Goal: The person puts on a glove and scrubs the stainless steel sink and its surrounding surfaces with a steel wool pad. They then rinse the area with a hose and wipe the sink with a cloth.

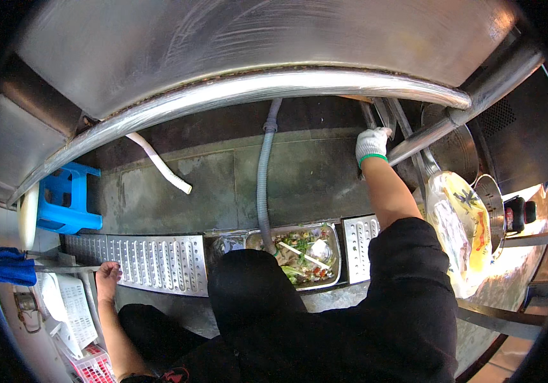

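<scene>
My right hand (372, 145), in a white knit glove with a green cuff, reaches under the steel rail (274, 85) at the upper right. Its fingertips are beside thin metal pieces (385, 115); whether they grip one cannot be told. My left hand (108, 280), bare and loosely curled, is at the end of a metal shelf bar (70, 269) on the left; whether it grips the bar cannot be told. Before me a grey corrugated hose (264, 177) runs down into a metal tray (338, 258) of food scraps, in which a white stick lies.
Perforated steel drain covers (159, 263) flank the tray. A blue plastic stool (70, 201) and a white hose (159, 165) are at the left. White plastic baskets (75, 306) stand lower left. A printed plastic bag (461, 230) and metal pans (489, 201) are at the right.
</scene>
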Motion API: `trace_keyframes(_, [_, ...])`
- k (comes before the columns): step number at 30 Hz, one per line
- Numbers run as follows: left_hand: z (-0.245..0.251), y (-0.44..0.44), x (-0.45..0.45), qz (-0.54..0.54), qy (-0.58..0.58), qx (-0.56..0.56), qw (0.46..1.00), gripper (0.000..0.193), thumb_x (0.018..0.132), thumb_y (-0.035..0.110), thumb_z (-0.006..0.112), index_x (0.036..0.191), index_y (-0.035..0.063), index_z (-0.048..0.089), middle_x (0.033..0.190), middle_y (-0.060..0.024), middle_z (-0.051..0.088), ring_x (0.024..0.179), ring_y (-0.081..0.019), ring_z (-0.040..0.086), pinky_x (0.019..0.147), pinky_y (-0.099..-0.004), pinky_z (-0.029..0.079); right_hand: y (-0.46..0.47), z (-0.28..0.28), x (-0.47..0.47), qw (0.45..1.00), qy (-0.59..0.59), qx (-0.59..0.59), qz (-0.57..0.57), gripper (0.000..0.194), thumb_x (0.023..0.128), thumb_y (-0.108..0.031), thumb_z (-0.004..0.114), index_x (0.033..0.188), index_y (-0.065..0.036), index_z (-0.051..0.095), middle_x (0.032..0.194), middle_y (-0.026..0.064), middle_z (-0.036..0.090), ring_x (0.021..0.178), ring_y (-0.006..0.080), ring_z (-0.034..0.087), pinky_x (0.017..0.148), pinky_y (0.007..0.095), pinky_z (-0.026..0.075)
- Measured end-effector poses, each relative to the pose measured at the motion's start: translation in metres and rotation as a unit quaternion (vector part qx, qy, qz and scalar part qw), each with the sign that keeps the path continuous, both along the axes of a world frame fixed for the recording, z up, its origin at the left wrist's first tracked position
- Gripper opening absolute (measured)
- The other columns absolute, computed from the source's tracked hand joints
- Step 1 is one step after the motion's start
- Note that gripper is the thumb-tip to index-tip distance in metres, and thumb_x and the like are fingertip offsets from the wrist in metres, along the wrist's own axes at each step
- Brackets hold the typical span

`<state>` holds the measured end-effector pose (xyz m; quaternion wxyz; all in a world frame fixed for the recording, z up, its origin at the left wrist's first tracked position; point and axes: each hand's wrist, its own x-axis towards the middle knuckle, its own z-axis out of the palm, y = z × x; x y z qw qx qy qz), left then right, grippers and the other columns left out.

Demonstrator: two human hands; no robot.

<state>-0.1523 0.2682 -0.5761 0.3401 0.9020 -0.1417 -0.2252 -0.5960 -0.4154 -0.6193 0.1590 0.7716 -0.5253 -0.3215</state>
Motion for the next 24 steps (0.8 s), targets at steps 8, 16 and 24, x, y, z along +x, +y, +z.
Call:
trace_keyframes(8, [0.001,0.003,-0.002,0.012,0.023,-0.049,0.998,0.005,0.098,0.01,0.061,0.098,0.0053,0.064,0.085,0.0009,0.066,0.073,-0.0084,0.062,0.066,-0.0233,0.049,0.014,0.037,-0.006,0.987,0.136,0.07,0.038,0.042,0.093,-0.033,0.06,0.129,-0.013,0.066,0.137,0.0102,0.06,0.128,0.0325,0.055,0.098,0.0609,0.038])
trace_keyframes(16, [0.014,0.024,-0.003,0.017,0.017,-0.041,0.999,0.005,0.098,0.008,0.061,0.099,0.004,0.063,0.087,0.0002,0.064,0.073,-0.009,0.06,0.064,-0.0222,0.048,0.005,0.017,-0.01,0.994,-0.023,-0.003,-0.108,0.042,0.093,-0.034,0.062,0.129,-0.014,0.065,0.137,0.0097,0.06,0.13,0.0341,0.052,0.099,0.0631,0.036])
trace_keyframes(24, [0.026,0.033,-0.003,0.024,-0.002,-0.025,0.999,0.004,0.097,0.008,0.06,0.095,0.0059,0.063,0.078,0.0012,0.063,0.067,-0.0077,0.058,0.058,-0.0215,0.045,-0.08,-0.026,0.008,0.976,-0.155,-0.063,-0.139,0.039,0.096,-0.026,0.053,0.129,-0.009,0.063,0.141,0.0109,0.056,0.127,0.0412,0.052,0.097,0.0586,0.039])
